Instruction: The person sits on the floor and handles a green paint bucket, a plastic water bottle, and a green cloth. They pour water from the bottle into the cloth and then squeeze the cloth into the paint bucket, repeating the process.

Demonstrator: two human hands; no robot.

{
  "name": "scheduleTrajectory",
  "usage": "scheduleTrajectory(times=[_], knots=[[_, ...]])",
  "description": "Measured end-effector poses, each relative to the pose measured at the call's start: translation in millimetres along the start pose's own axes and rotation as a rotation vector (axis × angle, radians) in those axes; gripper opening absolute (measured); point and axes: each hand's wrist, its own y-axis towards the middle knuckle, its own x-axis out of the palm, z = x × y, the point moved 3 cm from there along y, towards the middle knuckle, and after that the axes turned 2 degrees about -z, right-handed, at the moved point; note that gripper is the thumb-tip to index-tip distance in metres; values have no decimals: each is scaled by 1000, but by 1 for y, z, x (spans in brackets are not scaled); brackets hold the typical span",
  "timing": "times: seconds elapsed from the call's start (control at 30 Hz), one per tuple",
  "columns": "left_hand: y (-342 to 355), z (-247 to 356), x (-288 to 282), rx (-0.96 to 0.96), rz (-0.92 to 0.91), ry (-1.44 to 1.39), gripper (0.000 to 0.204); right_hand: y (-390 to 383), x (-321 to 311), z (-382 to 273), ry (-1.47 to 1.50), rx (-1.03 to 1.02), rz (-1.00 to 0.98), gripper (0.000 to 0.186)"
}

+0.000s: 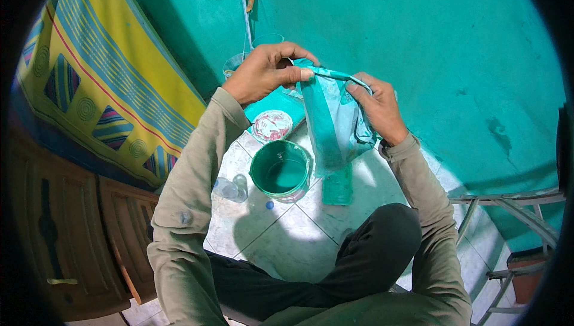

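A thin, see-through sheet (326, 119), whitish with green paint stains, hangs between my two hands; whether it is cloth or plastic I cannot tell. My left hand (263, 72) pinches its upper left edge between thumb and fingers. At the upper right, my right hand (379, 107) grips the same edge, where the material is bunched. The sheet's lower end drapes beside a bucket (304, 189), in front of a flat green tray-like piece (336, 189). Inside the bucket lies green paint (286, 174), with the inner wall coated in it.
A round lid (272, 126) with white and red smears lies behind the bucket. Left of it are a clear plastic bottle (227, 188) and a blue cap (269, 205). A patterned yellow cloth (128, 81) and wooden cabinet (66, 224) flank my left; a metal frame (526, 218) stands right.
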Motion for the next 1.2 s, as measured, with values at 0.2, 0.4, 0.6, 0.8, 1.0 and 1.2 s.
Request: scheduleTrajectory(times=[0.2, 0.4, 0.6, 0.8, 1.0, 1.2], knots=[[-2, -15, 3, 33, -50, -134, 34, -3, -2, 5, 123, 24, -40, 16], [-9, -33, 3, -2, 87, -146, 32, -6, -2, -3, -12, -9, -22, 16], [-18, -42, 9, 0, 161, -229, 32, -12, 0, -1, -64, -40, -16, 16], [-20, -47, 13, -57, 224, -404, 34, -15, 2, 5, -98, -97, 49, 15], [-23, -52, 12, 24, 192, -596, 36, -19, 1, 13, -38, -18, 45, 14], [-25, -64, 14, 52, 302, -710, 36, -23, -2, 13, -53, -46, 61, 14]])
